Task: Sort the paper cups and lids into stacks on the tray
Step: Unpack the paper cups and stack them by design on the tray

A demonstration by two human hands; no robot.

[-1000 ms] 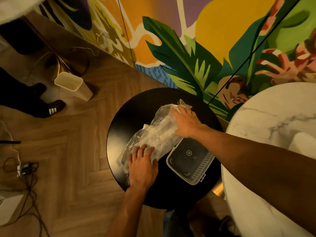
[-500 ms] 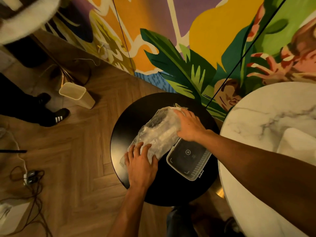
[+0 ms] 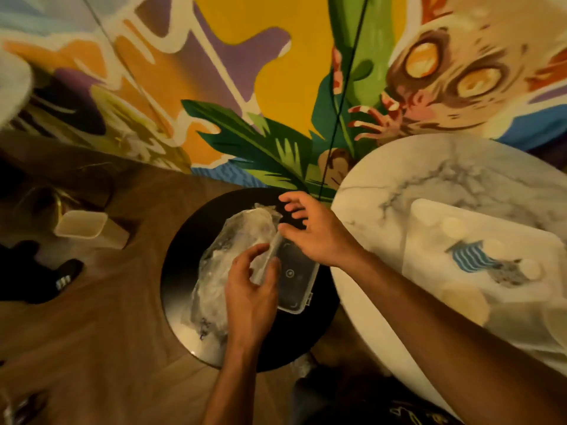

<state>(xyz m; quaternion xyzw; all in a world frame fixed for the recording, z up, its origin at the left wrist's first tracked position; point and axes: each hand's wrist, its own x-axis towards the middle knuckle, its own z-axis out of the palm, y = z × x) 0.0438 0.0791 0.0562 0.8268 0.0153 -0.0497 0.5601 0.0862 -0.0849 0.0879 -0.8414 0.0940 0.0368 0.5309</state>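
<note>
A crumpled clear plastic bag (image 3: 233, 256) lies on a round black table (image 3: 181, 271). My left hand (image 3: 250, 297) pinches a clear plastic fold at the bag's right edge between thumb and fingers. My right hand (image 3: 316, 234) hovers over the bag's far end with fingers spread and its thumb tip by the top of that fold. A clear rectangular container (image 3: 296, 283) lies just right of the bag, partly under both hands. On the white marble table (image 3: 383, 191) at right sits a white tray (image 3: 429, 216) holding a blue-striped paper cup (image 3: 469, 256) and pale round lids (image 3: 454, 227), all blurred.
A painted mural wall runs behind both tables. On the wooden floor to the left lie a tipped beige bin (image 3: 82, 227) and a person's black shoe (image 3: 66, 276). The marble table's edge nearly meets the black table.
The view swung right, bringing the tray into sight. My right hand lifted off the bag and spread its fingers. My left hand went from pressing flat on the bag to pinching its edge.
</note>
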